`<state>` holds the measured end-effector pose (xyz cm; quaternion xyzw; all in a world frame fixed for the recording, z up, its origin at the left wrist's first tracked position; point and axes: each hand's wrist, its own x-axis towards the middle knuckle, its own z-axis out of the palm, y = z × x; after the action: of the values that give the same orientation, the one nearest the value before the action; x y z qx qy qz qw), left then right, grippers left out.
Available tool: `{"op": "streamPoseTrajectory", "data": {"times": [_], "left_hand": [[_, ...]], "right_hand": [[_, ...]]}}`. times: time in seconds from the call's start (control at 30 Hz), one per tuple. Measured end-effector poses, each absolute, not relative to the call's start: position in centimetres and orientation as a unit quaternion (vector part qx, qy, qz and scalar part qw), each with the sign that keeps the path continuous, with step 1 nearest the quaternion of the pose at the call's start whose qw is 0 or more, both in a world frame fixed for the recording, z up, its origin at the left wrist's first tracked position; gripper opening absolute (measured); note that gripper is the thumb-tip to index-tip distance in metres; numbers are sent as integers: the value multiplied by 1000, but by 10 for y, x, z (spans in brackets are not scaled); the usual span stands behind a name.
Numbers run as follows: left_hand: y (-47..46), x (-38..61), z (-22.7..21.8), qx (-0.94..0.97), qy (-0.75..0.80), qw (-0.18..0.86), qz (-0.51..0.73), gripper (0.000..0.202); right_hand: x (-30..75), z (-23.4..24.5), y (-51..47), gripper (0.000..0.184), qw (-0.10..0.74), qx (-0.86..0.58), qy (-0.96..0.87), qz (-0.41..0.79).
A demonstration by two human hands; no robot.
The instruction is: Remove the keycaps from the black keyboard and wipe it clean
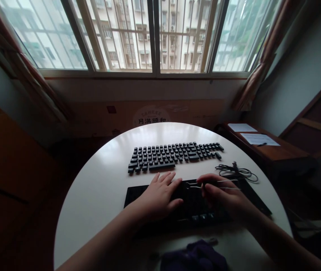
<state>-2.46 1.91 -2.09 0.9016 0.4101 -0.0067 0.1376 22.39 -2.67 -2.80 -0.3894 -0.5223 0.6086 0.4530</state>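
A black keyboard base (138, 194) lies on the round white table (98, 188) in front of me. My left hand (157, 197) rests flat on its left half, fingers stretched out. My right hand (224, 195) is closed around a thin metal wire tool (194, 184) that points left over the keyboard. Behind the keyboard, several black keycaps (171, 154) are laid out in rows in keyboard order. A few keys remain on the base near its front edge (202, 217).
A coiled black cable (236, 171) lies right of the keycaps. A dark purple cloth (194, 258) sits at the table's near edge. A wooden side table with papers (253, 137) stands to the right. A barred window (155, 34) fills the back wall.
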Motion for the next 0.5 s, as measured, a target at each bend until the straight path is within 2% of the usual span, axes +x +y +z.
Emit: {"op": "streamPoseTrajectory", "data": {"times": [0.17, 0.3, 0.4, 0.5], "left_hand": [[20, -24, -20, 900, 411, 148, -7, 65], [15, -20, -23, 897, 431, 99, 3, 67], [9, -15, -24, 893, 446, 47, 31, 69], [7, -10, -26, 899, 434, 43, 36, 68]], "right_hand": [[216, -35, -30, 38, 447, -391, -478, 647], [223, -35, -27, 28, 434, -396, -418, 693], [228, -34, -27, 31, 406, -373, -452, 702], [231, -30, -30, 35, 366, -334, -481, 723]]}}
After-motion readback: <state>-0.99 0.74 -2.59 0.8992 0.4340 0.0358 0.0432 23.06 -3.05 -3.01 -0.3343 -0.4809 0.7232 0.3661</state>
